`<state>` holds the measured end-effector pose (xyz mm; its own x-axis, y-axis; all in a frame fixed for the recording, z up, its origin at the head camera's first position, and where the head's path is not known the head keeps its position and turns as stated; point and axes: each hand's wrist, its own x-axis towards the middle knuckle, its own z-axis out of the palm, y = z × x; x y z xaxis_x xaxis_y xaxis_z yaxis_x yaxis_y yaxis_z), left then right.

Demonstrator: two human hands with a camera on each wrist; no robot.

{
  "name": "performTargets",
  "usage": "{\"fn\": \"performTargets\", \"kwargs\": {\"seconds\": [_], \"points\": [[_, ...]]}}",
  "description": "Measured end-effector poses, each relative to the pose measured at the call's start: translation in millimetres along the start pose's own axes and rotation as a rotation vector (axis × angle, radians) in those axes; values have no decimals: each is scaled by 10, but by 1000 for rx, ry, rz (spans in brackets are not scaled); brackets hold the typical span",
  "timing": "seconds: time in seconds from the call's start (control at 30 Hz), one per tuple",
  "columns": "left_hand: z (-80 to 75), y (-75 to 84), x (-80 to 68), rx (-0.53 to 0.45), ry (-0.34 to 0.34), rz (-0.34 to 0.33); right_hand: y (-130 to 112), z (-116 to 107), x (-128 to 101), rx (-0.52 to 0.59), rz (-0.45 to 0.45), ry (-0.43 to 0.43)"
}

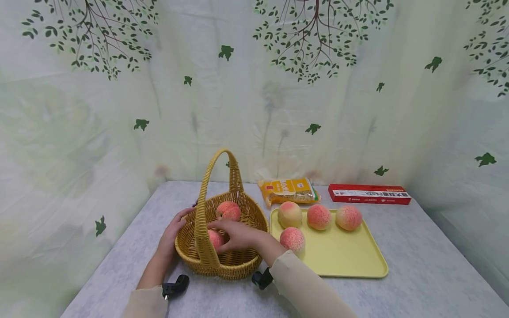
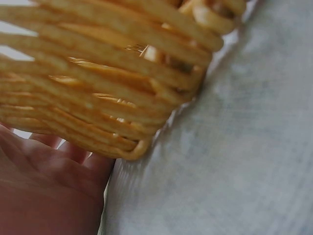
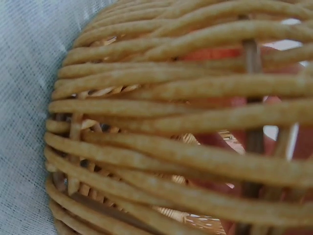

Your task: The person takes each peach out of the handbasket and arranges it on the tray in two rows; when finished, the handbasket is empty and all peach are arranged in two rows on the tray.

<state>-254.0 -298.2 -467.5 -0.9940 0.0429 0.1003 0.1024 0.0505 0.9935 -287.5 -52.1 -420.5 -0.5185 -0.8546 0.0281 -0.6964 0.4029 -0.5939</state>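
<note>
A woven wicker basket (image 1: pixel 238 270) with a tall arched handle stands on the table. Inside it one pink peach (image 1: pixel 228 211) lies toward the back. My right hand (image 1: pixel 240 235) reaches in over the basket's right side and holds a second peach (image 1: pixel 215 239), partly hidden by the handle and fingers. Against the basket's outer left side rests my left hand (image 1: pixel 172 235); in the left wrist view, the palm (image 2: pixel 49 191) is beside the woven wall (image 2: pixel 112 78), fingertips hidden. Through the weave (image 3: pixel 161 93) in the right wrist view, the peach and fingers show only in part.
A yellow tray (image 1: pixel 342 256) to the right of the basket bears several peaches (image 1: pixel 319 217). Behind it are an orange-yellow food packet (image 1: pixel 288 191) and a long red pasta box (image 1: pixel 370 194). A leaf-printed curtain (image 1: pixel 254 110) hangs behind the table.
</note>
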Motion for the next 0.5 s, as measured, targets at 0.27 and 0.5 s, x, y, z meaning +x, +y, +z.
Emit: {"fn": "performTargets", "kwargs": {"seconds": [0.27,0.5], "points": [[-14,-14,16,-18,7,25,-14,-9,-18,141,38,-44],[-25,-23,18,-21,-4,38,-24,-16,-14,122,17,-84]]}}
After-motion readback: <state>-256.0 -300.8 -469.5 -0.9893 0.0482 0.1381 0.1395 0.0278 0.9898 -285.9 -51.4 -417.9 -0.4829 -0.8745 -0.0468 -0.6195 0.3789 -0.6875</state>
